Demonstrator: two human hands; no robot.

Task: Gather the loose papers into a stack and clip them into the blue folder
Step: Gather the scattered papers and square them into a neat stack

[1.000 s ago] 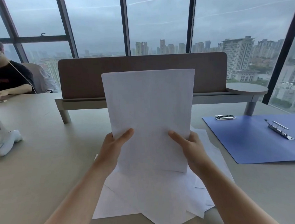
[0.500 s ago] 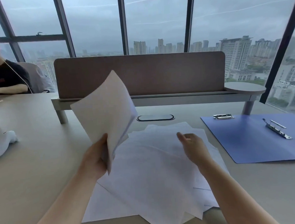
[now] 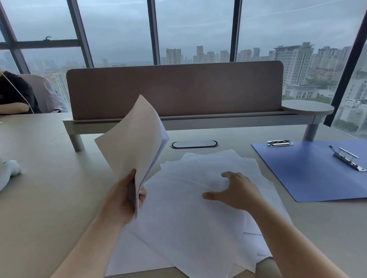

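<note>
at a pale office table (image 3: 44,208) beside floor-to-ceiling windows, a person is gathering white paper. their left hand (image 3: 124,199) is gripping a thin stack of sheets (image 3: 134,141) by its lower corner, thumb on the near face and fingers curled behind, and is holding it tilted up off the table with the top edge curling toward the brown divider panel (image 3: 176,88). their right hand (image 3: 236,192) is spreading over the loose papers (image 3: 192,222), fingers splayed and slightly bent, fingertips pressing on the top sheet, clasping nothing. these papers are lying fanned and overlapping in front of the person, their corners sticking out at odd angles, the nearest ones reaching the table's front edge. to the right, the blue folder (image 3: 316,175) is lying open and flat, its left edge just beside the pile's right corners without clearly touching them. a metal clip (image 3: 347,158) is sitting on the folder's inner face, and a second metal piece (image 3: 279,143) is resting at its far left corner. bare tabletop is stretching wide to the left of the pile, as far as a white object (image 3: 3,178) near the left border. an oval cable port (image 3: 194,144) is sitting beyond the papers. another person (image 3: 6,94) in a dark shirt is sitting at far left.
</note>
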